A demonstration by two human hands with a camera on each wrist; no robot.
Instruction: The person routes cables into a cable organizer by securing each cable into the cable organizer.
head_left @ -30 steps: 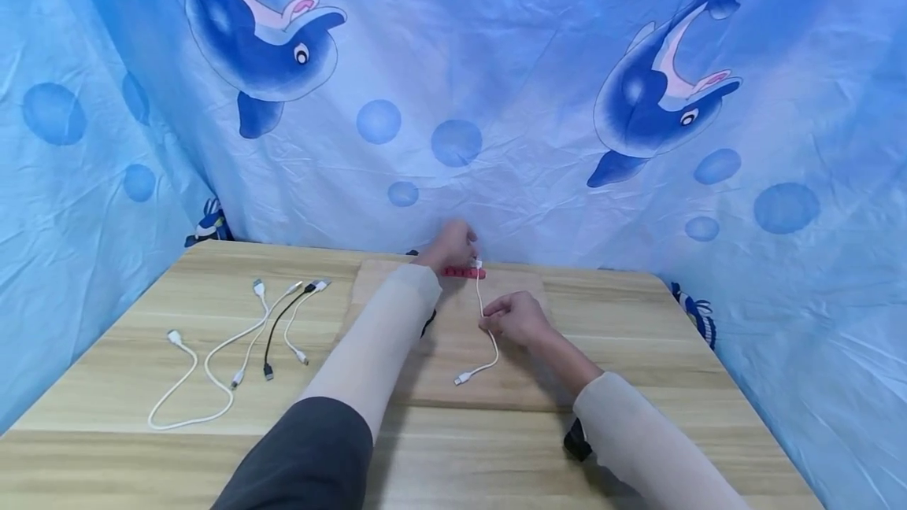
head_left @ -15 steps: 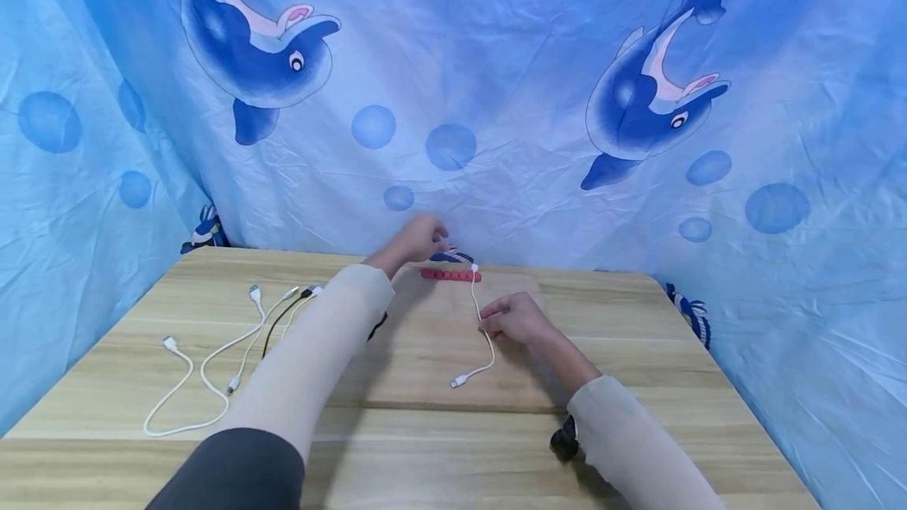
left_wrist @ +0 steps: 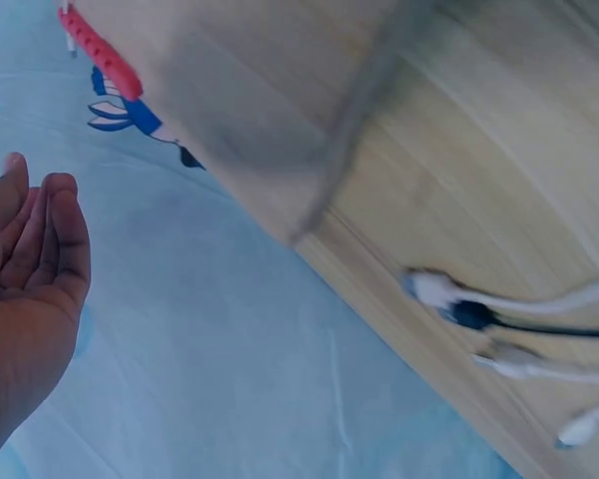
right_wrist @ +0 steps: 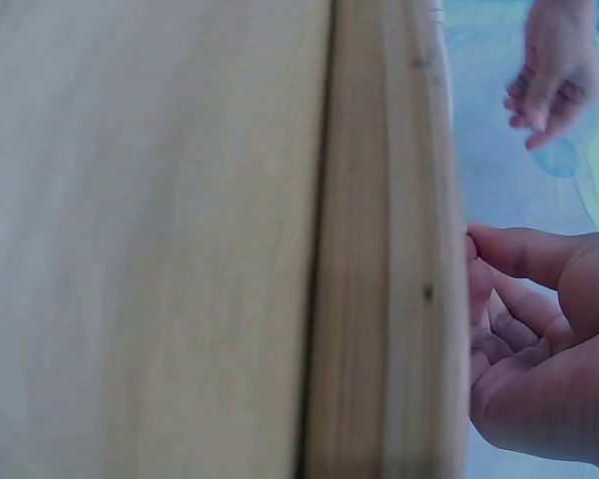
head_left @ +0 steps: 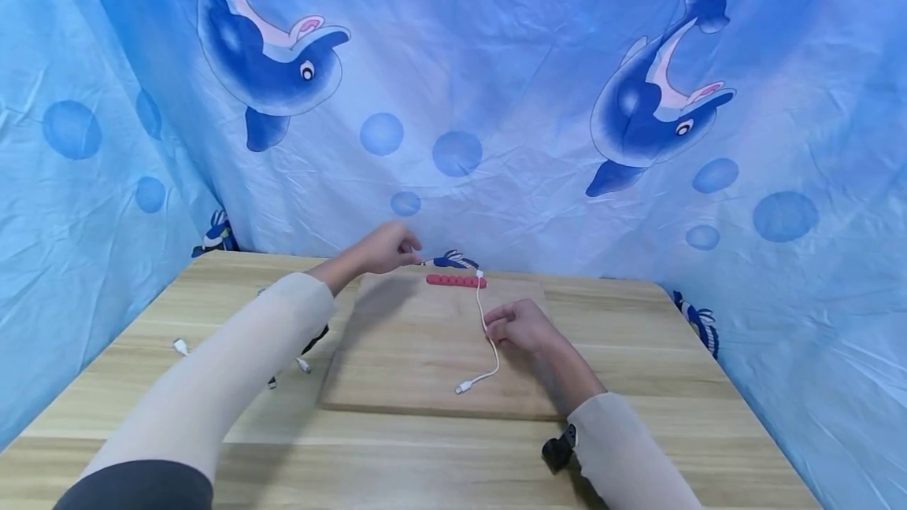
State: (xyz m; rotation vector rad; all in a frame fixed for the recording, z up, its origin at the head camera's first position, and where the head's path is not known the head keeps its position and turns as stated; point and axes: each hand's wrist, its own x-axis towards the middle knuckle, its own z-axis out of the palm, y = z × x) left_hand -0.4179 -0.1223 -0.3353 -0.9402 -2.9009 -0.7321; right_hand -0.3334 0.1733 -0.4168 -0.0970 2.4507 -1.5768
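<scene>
A white charging cable (head_left: 464, 387) lies down the wooden board (head_left: 407, 345), its upper end at the right end of a red slotted cable holder (head_left: 453, 281). Midway along that cable, my right hand (head_left: 523, 327) pinches it between thumb and fingers; the board's edge hides the fingertips in the right wrist view. My left hand (head_left: 386, 249) hovers in the air left of the holder, above the board's far edge. Its fingers (left_wrist: 72, 235) bend loosely with nothing between them, and the thumb stands apart.
Several cables, including a white one (left_wrist: 524, 364) and one with a black plug (left_wrist: 469, 314), lie on the table left of the board. My left sleeve (head_left: 234, 368) covers most of them in the head view. A dolphin-print curtain (head_left: 524, 203) hangs behind the table.
My left hand has moved left, away from the red holder and the cable's upper end, uncovering the holder. The left forearm now covers the loose cables. My right hand stays at the white cable.
</scene>
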